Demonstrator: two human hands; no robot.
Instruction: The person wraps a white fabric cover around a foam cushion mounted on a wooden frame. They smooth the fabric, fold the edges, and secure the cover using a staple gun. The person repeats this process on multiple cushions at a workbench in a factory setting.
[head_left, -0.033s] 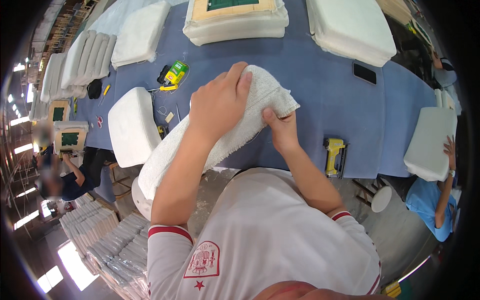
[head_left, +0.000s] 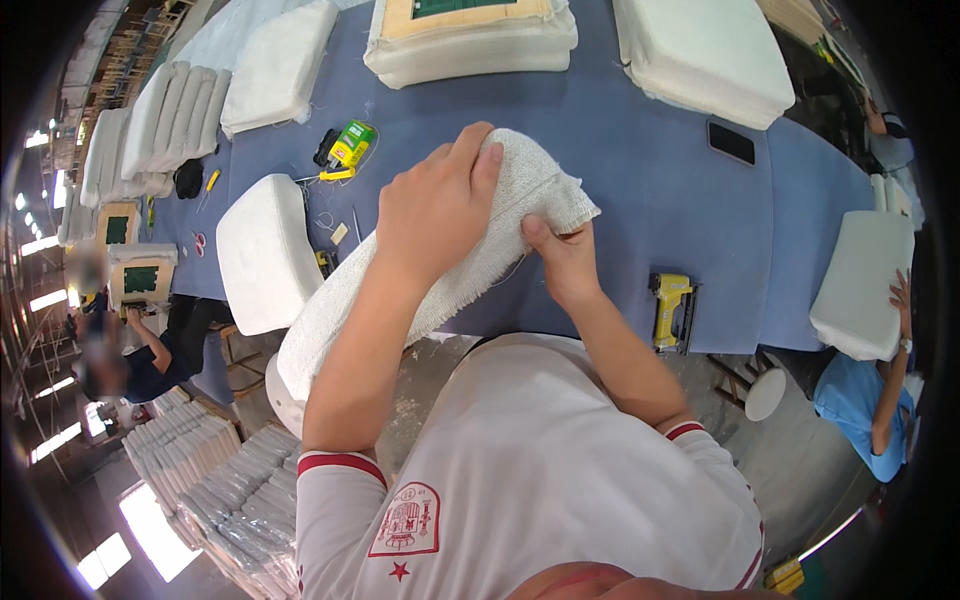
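Off-white woven fabric [head_left: 450,290] with a frayed lower edge is held up in front of me. It slants from beside my left forearm up to the middle of the view. My left hand [head_left: 430,215] is closed over its upper part, fingers curled round the far edge and thumb near the top. At the right end, my right hand [head_left: 568,260] pinches a corner, its thumb lying on the cloth. The fingertips beneath the cloth are hidden. A seam or fold line crosses the fabric between both hands.
On the blue-covered table [head_left: 660,210] lie a yellow staple gun [head_left: 672,312], a phone [head_left: 731,143], a green-yellow box [head_left: 352,145] and a white padded cushion [head_left: 265,255]. More cushions [head_left: 700,60] stand along the far side. Co-workers are at both sides; one person's hand [head_left: 900,300] touches a cushion.
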